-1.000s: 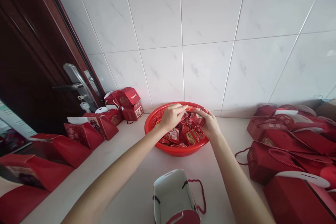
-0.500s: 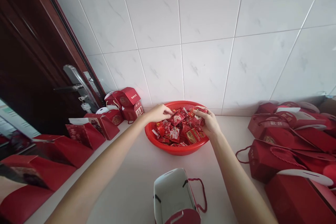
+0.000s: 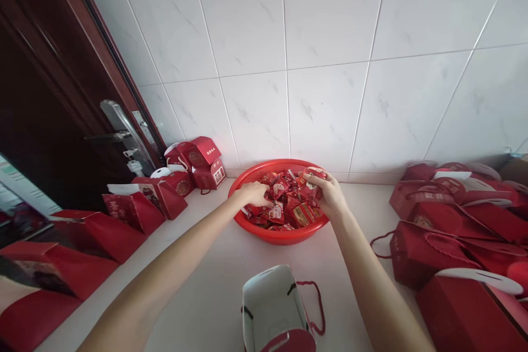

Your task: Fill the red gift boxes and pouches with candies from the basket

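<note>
A red plastic basket (image 3: 280,237) full of small red-wrapped candies (image 3: 303,213) stands against the tiled wall. My left hand (image 3: 254,195) reaches over its left side, fingers a little apart and touching the wrapped pieces. At the right rim, my right hand (image 3: 330,195) is closed around red-wrapped candies (image 3: 315,173); how many it holds is hidden. Nearer to me stands an open paper gift box (image 3: 274,300), white inside, with a red rope handle (image 3: 319,308) at its right. Its visible inside is bare.
Red gift boxes (image 3: 437,253) crowd the right side of the white tabletop (image 3: 198,286). More red boxes (image 3: 103,234) line the left edge, with a small stack (image 3: 204,162) near the wall. A dark door with a metal handle (image 3: 119,126) is at far left.
My left hand has moved down and slightly forward from the basket's back left onto the candies at its left side. My right hand stays at the right rim, still holding candies.
</note>
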The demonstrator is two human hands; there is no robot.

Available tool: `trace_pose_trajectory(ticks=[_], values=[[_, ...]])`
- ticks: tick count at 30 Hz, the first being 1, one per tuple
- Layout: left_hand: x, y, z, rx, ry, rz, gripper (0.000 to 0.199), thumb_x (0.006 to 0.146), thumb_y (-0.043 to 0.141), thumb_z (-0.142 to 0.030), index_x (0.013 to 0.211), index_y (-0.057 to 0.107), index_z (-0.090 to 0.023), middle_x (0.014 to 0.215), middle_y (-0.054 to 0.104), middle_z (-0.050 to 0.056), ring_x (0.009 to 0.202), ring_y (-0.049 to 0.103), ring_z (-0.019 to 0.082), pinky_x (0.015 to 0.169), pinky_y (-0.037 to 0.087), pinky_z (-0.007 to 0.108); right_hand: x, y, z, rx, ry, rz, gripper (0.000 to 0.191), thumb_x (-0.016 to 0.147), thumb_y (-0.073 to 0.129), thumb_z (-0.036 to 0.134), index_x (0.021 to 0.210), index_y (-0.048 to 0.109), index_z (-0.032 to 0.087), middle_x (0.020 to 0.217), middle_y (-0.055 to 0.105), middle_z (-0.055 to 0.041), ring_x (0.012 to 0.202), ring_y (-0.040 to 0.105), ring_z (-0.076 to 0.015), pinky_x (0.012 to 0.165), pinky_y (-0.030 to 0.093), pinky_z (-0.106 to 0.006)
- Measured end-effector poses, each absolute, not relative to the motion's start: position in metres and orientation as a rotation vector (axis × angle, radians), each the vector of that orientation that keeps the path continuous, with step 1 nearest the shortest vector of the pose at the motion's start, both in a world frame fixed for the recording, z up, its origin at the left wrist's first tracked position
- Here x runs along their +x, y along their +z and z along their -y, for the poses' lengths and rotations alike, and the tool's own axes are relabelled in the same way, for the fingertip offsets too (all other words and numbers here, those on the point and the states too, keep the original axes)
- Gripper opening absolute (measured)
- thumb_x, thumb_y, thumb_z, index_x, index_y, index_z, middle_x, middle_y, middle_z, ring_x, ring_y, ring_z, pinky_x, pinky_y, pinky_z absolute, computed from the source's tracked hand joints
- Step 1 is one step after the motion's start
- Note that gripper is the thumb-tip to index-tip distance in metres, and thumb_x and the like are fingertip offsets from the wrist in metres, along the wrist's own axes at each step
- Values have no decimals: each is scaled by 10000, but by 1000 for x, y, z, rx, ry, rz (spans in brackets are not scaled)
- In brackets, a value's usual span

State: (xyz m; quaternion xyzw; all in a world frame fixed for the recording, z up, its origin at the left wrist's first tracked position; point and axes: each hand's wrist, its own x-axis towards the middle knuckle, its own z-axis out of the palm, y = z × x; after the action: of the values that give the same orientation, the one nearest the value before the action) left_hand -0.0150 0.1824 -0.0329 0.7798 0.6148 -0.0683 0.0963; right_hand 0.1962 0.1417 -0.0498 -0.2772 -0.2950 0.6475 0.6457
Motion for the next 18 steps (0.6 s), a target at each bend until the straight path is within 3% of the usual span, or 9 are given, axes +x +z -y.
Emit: trace_pose_trajectory(ticks=[3,8,12,18], values=[[-11,-33,-180,2292,-133,-1719,468,609,790,-324,1062,761,-211,1035,777,117,1006,712,351,802,540,350,197,-51,-143,-634,1471,670,364,462,923,157,773,734,173,704,761,-23,602,677,-165,544,580,-258],[-5,-35,-172,2234,171,-1489,612,548,704,-102,1149,742,-211,903,780,56,902,721,288,707,523,292,197,-55,-147,-640,1470,677,421,460,940,181,820,721,192,720,760,-12,646,690,-184,591,589,-291],[-3,-35,-168,2074,477,-1312,539,577,659,-109,1106,743,-166,926,772,66,888,710,257,681,531,287,198,-58,-148,-639,1470,706,412,480,940,196,828,718,199,748,767,-12,667,697,-190,620,585,-302],[-2,-31,-160,1770,913,-1135,532,691,648,-206,1222,664,-175,984,754,62,801,688,167,700,533,276,198,-56,-145,-610,1516,803,365,500,930,184,805,730,182,735,757,-12,645,687,-169,597,565,-272]])
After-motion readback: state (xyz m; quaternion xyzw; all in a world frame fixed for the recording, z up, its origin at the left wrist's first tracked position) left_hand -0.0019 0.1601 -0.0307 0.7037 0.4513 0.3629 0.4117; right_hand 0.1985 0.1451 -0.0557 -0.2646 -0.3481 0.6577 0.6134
